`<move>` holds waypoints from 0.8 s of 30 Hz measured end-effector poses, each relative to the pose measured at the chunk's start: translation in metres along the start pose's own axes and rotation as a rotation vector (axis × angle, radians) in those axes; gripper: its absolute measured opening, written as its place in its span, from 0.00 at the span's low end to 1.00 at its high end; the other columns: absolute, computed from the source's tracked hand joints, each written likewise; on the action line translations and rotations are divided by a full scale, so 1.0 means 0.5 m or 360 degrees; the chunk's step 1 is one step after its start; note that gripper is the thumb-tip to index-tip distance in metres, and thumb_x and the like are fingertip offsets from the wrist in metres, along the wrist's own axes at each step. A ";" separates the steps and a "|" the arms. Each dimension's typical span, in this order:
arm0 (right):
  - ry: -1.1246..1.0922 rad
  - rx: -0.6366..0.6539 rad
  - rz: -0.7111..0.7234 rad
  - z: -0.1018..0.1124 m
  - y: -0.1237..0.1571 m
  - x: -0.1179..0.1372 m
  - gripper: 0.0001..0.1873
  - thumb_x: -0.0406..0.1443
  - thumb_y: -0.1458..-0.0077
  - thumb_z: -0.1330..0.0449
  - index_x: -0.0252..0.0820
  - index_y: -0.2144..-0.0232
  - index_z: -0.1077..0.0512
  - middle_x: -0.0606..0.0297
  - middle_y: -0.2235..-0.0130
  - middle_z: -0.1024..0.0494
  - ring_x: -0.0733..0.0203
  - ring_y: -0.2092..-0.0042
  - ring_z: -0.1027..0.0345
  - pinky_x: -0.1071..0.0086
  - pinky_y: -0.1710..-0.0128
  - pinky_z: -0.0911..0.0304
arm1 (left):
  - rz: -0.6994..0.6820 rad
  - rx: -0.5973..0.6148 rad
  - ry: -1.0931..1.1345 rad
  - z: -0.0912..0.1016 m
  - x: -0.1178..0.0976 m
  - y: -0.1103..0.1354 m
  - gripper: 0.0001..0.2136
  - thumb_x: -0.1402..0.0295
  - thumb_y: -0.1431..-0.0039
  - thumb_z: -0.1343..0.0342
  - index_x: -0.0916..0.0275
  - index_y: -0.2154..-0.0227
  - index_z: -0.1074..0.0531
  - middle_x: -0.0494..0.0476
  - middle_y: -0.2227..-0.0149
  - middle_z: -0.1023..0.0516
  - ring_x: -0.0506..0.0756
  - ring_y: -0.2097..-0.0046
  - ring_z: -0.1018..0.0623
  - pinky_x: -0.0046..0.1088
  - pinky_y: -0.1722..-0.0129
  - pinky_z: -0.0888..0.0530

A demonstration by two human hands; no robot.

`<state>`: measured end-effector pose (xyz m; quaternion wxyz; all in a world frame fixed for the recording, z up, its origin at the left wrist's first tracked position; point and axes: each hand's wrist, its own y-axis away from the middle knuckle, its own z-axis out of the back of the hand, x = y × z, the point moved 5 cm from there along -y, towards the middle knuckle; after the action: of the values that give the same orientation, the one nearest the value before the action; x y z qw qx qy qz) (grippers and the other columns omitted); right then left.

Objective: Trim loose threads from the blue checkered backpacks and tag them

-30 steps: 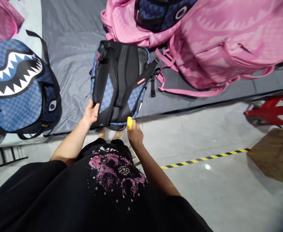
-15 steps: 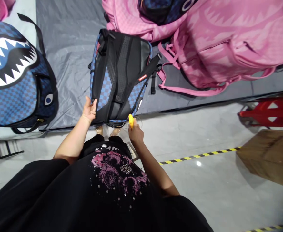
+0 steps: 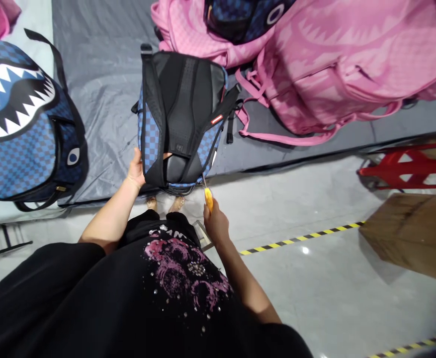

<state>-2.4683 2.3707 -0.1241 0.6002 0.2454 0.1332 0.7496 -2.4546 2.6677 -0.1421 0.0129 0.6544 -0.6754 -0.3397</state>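
A blue checkered backpack (image 3: 182, 117) with black padded straps lies back side up at the near edge of a grey sheet (image 3: 102, 74). My left hand (image 3: 137, 169) grips its lower left corner, fingers tucked under a strap. My right hand (image 3: 215, 221) is closed on a small yellow-handled tool (image 3: 208, 196) whose thin tip points at the backpack's lower right corner.
A blue shark-mouth backpack (image 3: 20, 124) lies at the left. Pink backpacks (image 3: 333, 64) are heaped at the back right. A red stool (image 3: 407, 166) and a brown cardboard box (image 3: 411, 238) stand on the grey floor at the right, behind yellow-black floor tape (image 3: 300, 238).
My left hand has shifted the backpack, so its left strap now lies straight. My right hand with the yellow tool has drawn back slightly from the backpack's bottom edge.
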 end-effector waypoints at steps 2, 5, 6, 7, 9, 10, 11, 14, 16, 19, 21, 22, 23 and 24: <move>-0.0122 0.0094 -0.0072 -0.010 0.064 -0.013 0.25 0.42 0.32 0.56 0.39 0.37 0.41 0.56 0.62 0.19 0.52 0.63 0.24 0.68 0.68 0.42 | 0.0099 -0.0091 -0.0036 0.011 0.004 -0.005 0.39 0.37 0.38 0.62 0.67 0.43 0.31 0.68 0.50 0.21 0.63 0.44 0.23 0.41 0.47 0.24; -0.0133 0.0283 -0.0044 -0.037 0.121 0.005 0.26 0.42 0.32 0.54 0.40 0.36 0.42 0.55 0.60 0.18 0.51 0.61 0.24 0.67 0.66 0.41 | 0.0139 -0.0172 -0.0085 0.014 -0.002 -0.013 0.37 0.38 0.39 0.58 0.66 0.45 0.30 0.65 0.54 0.19 0.62 0.47 0.21 0.40 0.49 0.23; -0.0109 0.0338 -0.0019 -0.045 0.124 0.019 0.26 0.42 0.32 0.54 0.40 0.36 0.42 0.55 0.59 0.18 0.51 0.61 0.24 0.67 0.66 0.41 | 0.0133 -0.0168 -0.0128 0.010 -0.006 -0.013 0.36 0.38 0.39 0.57 0.66 0.46 0.29 0.64 0.55 0.19 0.62 0.48 0.21 0.40 0.49 0.23; -0.0083 0.0378 0.0001 -0.050 0.121 0.033 0.25 0.42 0.32 0.54 0.41 0.36 0.42 0.55 0.59 0.18 0.51 0.60 0.23 0.67 0.66 0.41 | 0.0123 -0.0173 -0.0206 0.006 -0.010 -0.010 0.35 0.39 0.39 0.56 0.66 0.46 0.29 0.64 0.56 0.19 0.63 0.48 0.21 0.40 0.50 0.22; -0.0041 0.0424 -0.0003 -0.056 0.106 0.058 0.24 0.42 0.32 0.54 0.42 0.37 0.41 0.55 0.59 0.18 0.51 0.60 0.23 0.67 0.66 0.42 | 0.0057 -0.0303 -0.0524 0.000 -0.016 0.011 0.33 0.41 0.39 0.54 0.66 0.47 0.29 0.64 0.56 0.19 0.64 0.46 0.22 0.41 0.50 0.23; -0.0029 0.0437 -0.0016 -0.056 0.098 0.066 0.23 0.42 0.32 0.54 0.42 0.38 0.40 0.55 0.59 0.18 0.51 0.60 0.23 0.67 0.66 0.42 | -0.0049 -0.0431 -0.0777 -0.001 -0.019 0.028 0.32 0.43 0.39 0.53 0.65 0.45 0.30 0.64 0.54 0.20 0.65 0.44 0.24 0.42 0.48 0.24; -0.0028 0.0453 -0.0025 -0.056 0.093 0.073 0.23 0.42 0.31 0.54 0.42 0.39 0.39 0.55 0.59 0.18 0.51 0.60 0.23 0.68 0.66 0.42 | -0.0202 -0.0554 -0.1094 -0.006 -0.022 0.049 0.30 0.45 0.39 0.51 0.64 0.43 0.33 0.64 0.49 0.22 0.66 0.39 0.28 0.43 0.45 0.27; -0.0099 0.0508 -0.0011 -0.058 0.089 0.085 0.22 0.42 0.31 0.54 0.42 0.40 0.38 0.54 0.57 0.18 0.51 0.57 0.23 0.67 0.64 0.41 | -0.0678 -0.0431 -0.2324 -0.059 0.017 0.093 0.34 0.56 0.41 0.43 0.58 0.34 0.44 0.64 0.32 0.41 0.68 0.28 0.51 0.53 0.34 0.42; -0.0142 0.0523 -0.0024 -0.062 0.091 0.089 0.21 0.42 0.32 0.54 0.41 0.41 0.37 0.53 0.56 0.19 0.50 0.56 0.23 0.67 0.64 0.40 | -0.0766 0.0072 -0.3079 -0.091 0.089 0.087 0.39 0.66 0.45 0.39 0.57 0.32 0.47 0.62 0.27 0.56 0.69 0.27 0.60 0.56 0.32 0.53; -0.0140 0.0496 -0.0068 -0.070 0.088 0.093 0.21 0.41 0.32 0.53 0.39 0.43 0.35 0.51 0.57 0.19 0.49 0.57 0.23 0.67 0.64 0.39 | -0.0692 0.0346 -0.3592 -0.098 0.154 0.033 0.41 0.77 0.48 0.43 0.63 0.31 0.48 0.71 0.28 0.56 0.72 0.28 0.56 0.57 0.32 0.56; -0.0157 0.0457 -0.0039 -0.072 0.082 0.096 0.21 0.41 0.32 0.53 0.39 0.42 0.35 0.52 0.57 0.18 0.50 0.57 0.23 0.67 0.64 0.38 | -0.0625 0.0247 -0.3517 -0.109 0.149 -0.011 0.40 0.80 0.49 0.46 0.68 0.31 0.49 0.77 0.32 0.44 0.72 0.30 0.45 0.55 0.33 0.49; -0.0176 0.0439 -0.0016 -0.074 0.080 0.097 0.22 0.41 0.32 0.53 0.40 0.41 0.36 0.53 0.57 0.18 0.51 0.57 0.22 0.68 0.64 0.38 | -0.0603 0.0224 -0.3460 -0.123 0.138 -0.028 0.39 0.80 0.48 0.47 0.68 0.31 0.49 0.78 0.36 0.37 0.71 0.33 0.38 0.53 0.34 0.43; -0.0207 0.0401 0.0000 -0.074 0.078 0.096 0.23 0.42 0.32 0.54 0.40 0.40 0.37 0.54 0.57 0.18 0.51 0.57 0.22 0.68 0.64 0.37 | -0.0596 0.0210 -0.3389 -0.143 0.122 -0.039 0.39 0.79 0.47 0.48 0.66 0.31 0.49 0.76 0.41 0.30 0.70 0.37 0.32 0.51 0.36 0.39; -0.0253 0.0330 0.0011 -0.072 0.077 0.093 0.24 0.42 0.32 0.55 0.40 0.38 0.39 0.54 0.57 0.18 0.52 0.58 0.22 0.68 0.64 0.36 | -0.0606 0.0174 -0.3269 -0.167 0.100 -0.045 0.38 0.78 0.46 0.47 0.63 0.31 0.48 0.72 0.45 0.25 0.69 0.40 0.28 0.49 0.39 0.35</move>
<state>-2.5270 2.4096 -0.1257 0.5776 0.3651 0.1611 0.7121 -2.4033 2.5882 -0.1100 -0.6504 0.1463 -0.2618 -0.6979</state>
